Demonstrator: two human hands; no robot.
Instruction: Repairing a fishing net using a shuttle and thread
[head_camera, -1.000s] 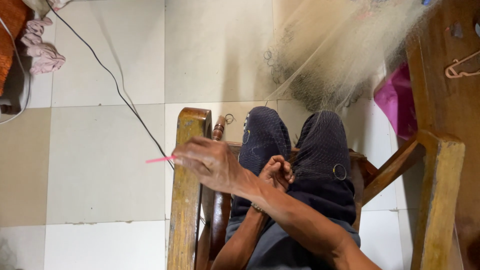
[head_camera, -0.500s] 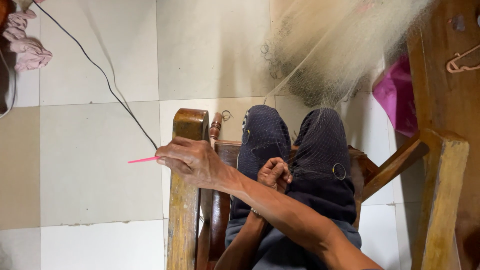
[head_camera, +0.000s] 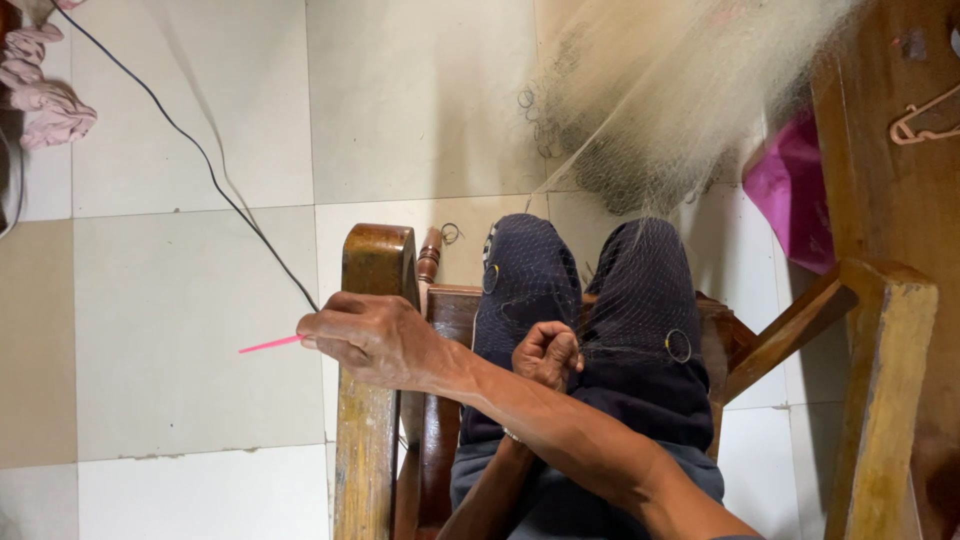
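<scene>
I sit on a wooden chair (head_camera: 377, 262) with a pale fishing net (head_camera: 650, 110) draped over my dark blue trousers (head_camera: 530, 280). My right hand (head_camera: 372, 342) reaches across to the left, past the chair's armrest, and pinches a thin pink netting needle (head_camera: 268, 345) that points left over the floor tiles. My left hand (head_camera: 546, 354) is closed in a fist on the net mesh on my lap, under the right forearm. Small metal rings (head_camera: 679, 346) hang in the net on my right thigh.
A black cable (head_camera: 200, 160) runs across the tiled floor (head_camera: 180, 320) toward the chair. Pink cloth (head_camera: 50, 100) lies at the top left. A wooden frame post (head_camera: 885, 380) and a magenta bag (head_camera: 790, 190) stand on the right, with a hanger (head_camera: 925, 115) above.
My right hand has drawn the pink needle further left, away from my lap. The left fist has stayed on the net.
</scene>
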